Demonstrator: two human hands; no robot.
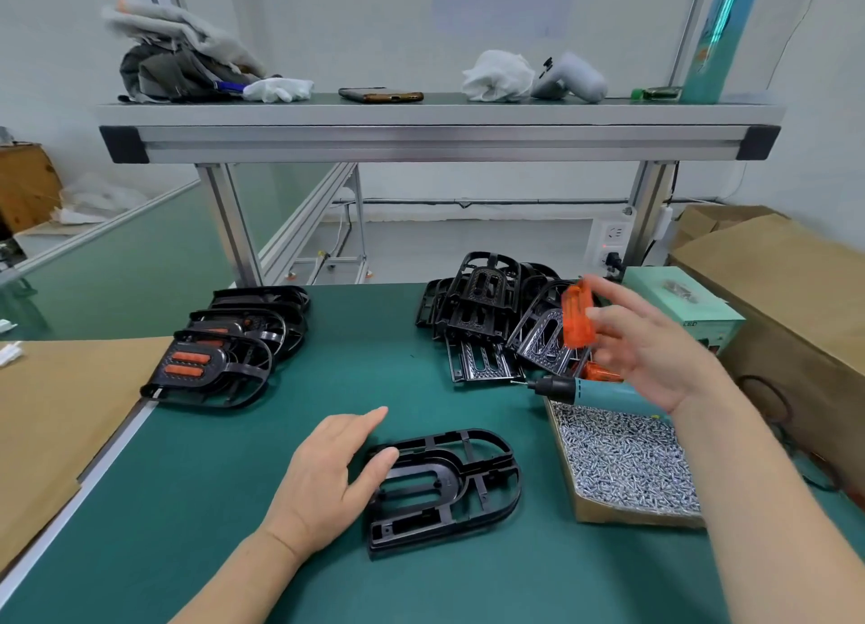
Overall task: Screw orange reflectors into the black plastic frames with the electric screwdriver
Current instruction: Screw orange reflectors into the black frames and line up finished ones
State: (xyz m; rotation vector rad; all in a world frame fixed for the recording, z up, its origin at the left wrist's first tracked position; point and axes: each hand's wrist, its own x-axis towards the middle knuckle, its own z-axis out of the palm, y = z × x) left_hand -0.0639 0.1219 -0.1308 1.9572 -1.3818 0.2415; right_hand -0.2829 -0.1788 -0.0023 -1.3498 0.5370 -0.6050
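A black plastic frame point(449, 483) lies flat on the green mat near the front middle. My left hand point(332, 473) rests on its left edge, thumb touching the frame, fingers apart. My right hand point(646, 342) is raised above the right side of the mat and holds an orange reflector point(576, 317) between its fingers. The teal electric screwdriver point(594, 389) lies below that hand, across the near end of the screw box. More orange reflectors point(601, 373) lie behind the screwdriver.
A cardboard box of silver screws point(627, 464) sits at right. Empty black frames point(496, 314) are piled at the back right, and finished frames with reflectors point(215, 366) are stacked at left. A teal box point(678, 305), cardboard sheets and an overhead shelf point(440, 127) surround the mat.
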